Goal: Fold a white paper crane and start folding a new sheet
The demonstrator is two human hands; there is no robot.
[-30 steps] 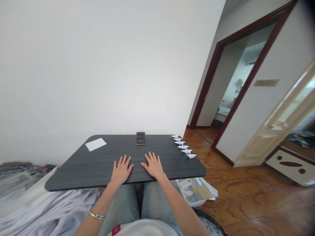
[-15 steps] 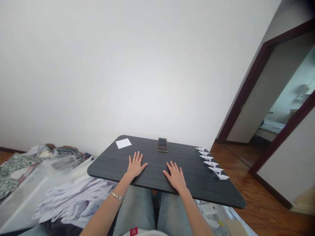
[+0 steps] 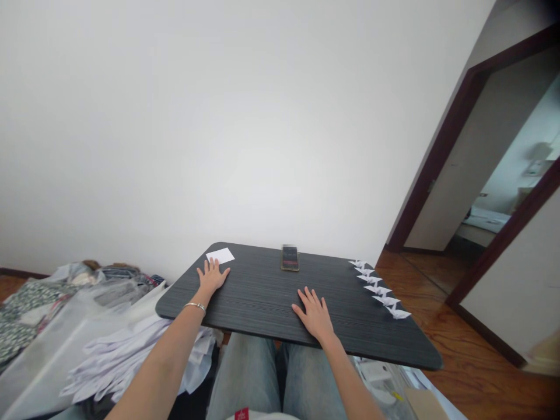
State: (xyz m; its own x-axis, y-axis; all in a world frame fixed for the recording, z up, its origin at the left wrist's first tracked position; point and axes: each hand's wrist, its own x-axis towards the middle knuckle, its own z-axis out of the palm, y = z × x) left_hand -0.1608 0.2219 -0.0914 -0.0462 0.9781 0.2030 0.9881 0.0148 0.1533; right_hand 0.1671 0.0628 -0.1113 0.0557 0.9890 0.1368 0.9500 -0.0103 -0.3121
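Observation:
My left hand (image 3: 212,276) is open, fingers spread, over the left part of the dark table (image 3: 262,297). Its fingertips reach the near edge of a white sheet of paper (image 3: 221,255); I cannot tell whether they press on it. Flat on the tabletop, right of the middle, lies my right hand (image 3: 315,314), open and holding nothing. Several white folded paper cranes (image 3: 377,289) stand in a slanting row along the table's right side. A phone (image 3: 289,258) sits at the back edge, its screen blurred.
Behind the table rises a white wall (image 3: 262,116). Heaped clothes (image 3: 118,356) and plastic bags lie at the left. To the right are a wooden floor (image 3: 441,315) and a dark door frame (image 3: 437,151). Boxes and papers are below the table's right front edge.
My left hand has moved left and away from me, from the table's middle to the white sheet. My right hand has stayed in place. The view has shifted slightly.

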